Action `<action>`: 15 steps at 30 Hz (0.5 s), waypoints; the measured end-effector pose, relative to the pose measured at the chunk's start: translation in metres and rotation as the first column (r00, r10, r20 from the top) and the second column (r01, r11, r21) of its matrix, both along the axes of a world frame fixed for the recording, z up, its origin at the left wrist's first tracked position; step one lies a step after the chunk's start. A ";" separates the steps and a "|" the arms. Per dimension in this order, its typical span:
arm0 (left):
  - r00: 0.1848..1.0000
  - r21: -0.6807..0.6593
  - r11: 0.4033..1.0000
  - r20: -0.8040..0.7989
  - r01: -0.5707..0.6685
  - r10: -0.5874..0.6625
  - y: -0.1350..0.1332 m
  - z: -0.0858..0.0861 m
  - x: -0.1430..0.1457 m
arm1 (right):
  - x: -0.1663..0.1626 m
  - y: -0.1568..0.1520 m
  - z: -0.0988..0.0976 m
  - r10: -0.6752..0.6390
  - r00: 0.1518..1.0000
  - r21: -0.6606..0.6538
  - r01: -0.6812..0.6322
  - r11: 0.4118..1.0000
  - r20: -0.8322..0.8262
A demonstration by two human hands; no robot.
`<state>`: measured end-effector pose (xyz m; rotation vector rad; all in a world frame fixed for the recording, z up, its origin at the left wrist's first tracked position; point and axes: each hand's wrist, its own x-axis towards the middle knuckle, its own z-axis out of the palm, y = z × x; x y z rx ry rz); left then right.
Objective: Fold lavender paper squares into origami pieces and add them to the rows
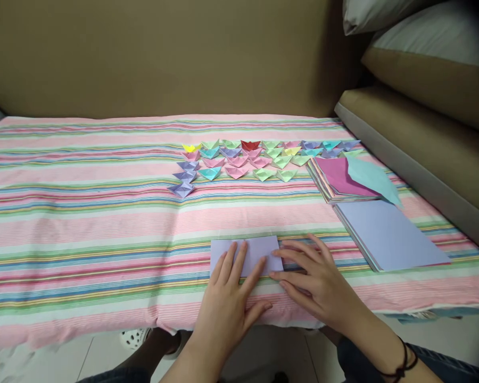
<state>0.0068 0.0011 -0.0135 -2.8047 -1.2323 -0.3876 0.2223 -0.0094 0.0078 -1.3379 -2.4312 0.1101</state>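
A folded lavender sheet of paper lies flat on the striped cloth, close to its front edge. My left hand rests on its left and middle part, fingers stretched out and spread. At the sheet's right edge is my right hand, its fingers apart and the tips touching or just over the paper. Neither hand grips anything. Farther back, several folded paper boats stand in rows, among them a red boat, a yellow boat and a purple boat.
To the right lies a stack of lavender paper. Behind it is a pile of mixed coloured sheets with a magenta sheet and a curled light-blue sheet on top. Brown cushions border the right side. The striped cloth has wrinkles.
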 end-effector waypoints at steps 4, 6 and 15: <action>1.000 -0.016 1.000 -0.006 0.019 -0.019 0.000 0.003 -0.001 | 0.008 -0.002 -0.001 -0.017 1.000 0.012 0.017 1.000 -0.004; 1.000 -0.013 1.000 -0.009 0.025 -0.025 0.001 0.003 -0.001 | 0.011 -0.003 -0.001 -0.027 1.000 0.017 0.028 0.999 -0.009; 0.998 0.001 0.998 -0.021 0.065 -0.065 0.003 0.002 0.000 | 0.010 0.000 0.003 -0.102 0.957 -0.056 0.090 0.994 -0.271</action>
